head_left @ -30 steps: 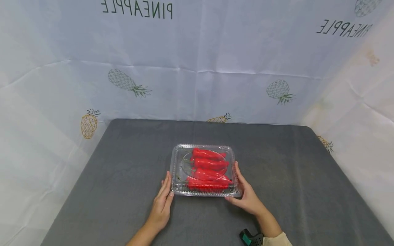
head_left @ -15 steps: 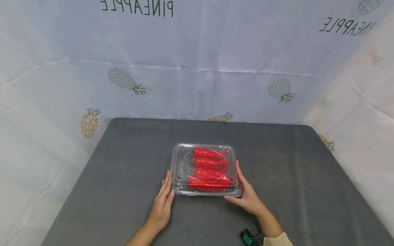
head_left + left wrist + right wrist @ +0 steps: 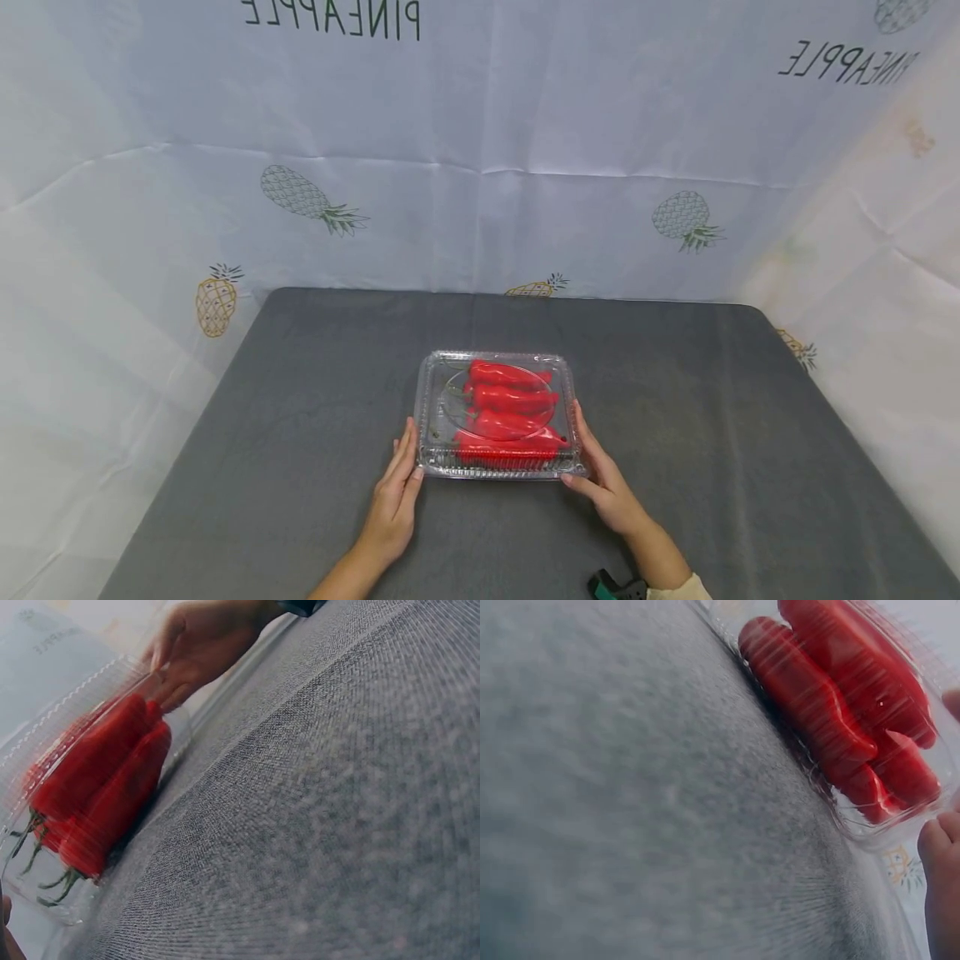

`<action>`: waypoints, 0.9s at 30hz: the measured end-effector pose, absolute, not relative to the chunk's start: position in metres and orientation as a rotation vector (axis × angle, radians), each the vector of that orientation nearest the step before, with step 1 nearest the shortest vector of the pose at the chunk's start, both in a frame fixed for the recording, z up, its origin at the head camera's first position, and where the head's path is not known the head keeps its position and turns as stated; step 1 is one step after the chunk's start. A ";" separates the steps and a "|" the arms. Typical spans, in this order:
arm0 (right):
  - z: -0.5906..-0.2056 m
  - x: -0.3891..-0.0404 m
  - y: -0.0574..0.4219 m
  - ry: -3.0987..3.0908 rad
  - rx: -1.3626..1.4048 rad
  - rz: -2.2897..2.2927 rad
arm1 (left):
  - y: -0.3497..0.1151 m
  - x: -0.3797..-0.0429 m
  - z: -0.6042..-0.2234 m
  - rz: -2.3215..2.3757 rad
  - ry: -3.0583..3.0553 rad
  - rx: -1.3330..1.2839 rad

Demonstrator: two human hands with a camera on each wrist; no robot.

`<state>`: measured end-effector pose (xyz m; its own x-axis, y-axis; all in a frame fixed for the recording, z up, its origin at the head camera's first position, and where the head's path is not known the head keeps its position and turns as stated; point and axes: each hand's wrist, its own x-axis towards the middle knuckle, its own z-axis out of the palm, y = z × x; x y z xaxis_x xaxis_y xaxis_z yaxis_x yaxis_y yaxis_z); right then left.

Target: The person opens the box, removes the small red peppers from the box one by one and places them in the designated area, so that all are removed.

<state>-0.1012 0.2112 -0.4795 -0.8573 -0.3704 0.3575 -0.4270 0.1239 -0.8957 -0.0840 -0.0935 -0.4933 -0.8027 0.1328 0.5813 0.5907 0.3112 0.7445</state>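
Observation:
A clear plastic clamshell box (image 3: 433,400), its lid down, sits on the dark grey table. Several red peppers (image 3: 506,422) with green stems lie inside it; in the left wrist view the peppers (image 3: 97,780) show through the ribbed wall. My left hand (image 3: 392,504) lies along the box's left side, fingers straight, thumb by the front left corner. On the other side my right hand (image 3: 611,492) has its fingers extended along the right wall and its thumb at the front right corner. In the right wrist view, part of the right hand (image 3: 943,877) appears beside the box's end.
The grey table (image 3: 300,375) stretches out on both sides of the box. Behind it hangs a pale cloth (image 3: 450,225) printed with pineapples. A black and green device (image 3: 617,587) shows at the right wrist, by a cream sleeve (image 3: 678,590).
My right hand has shifted slightly to the right and toward me, its thumb sliding along the front edge to the corner. The box and left hand stay nearly in place.

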 end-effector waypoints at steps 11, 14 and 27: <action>-0.483 -0.096 0.207 -2.297 0.783 1.632 | -0.091 -0.084 -0.497 -1.331 -2.159 -0.645; -0.483 -0.096 0.207 -2.291 0.771 1.609 | -0.090 -0.084 -0.498 -1.296 -2.148 -0.631; -0.479 -0.097 0.208 -2.323 0.772 1.611 | -0.086 -0.085 -0.496 -1.203 -2.085 -0.580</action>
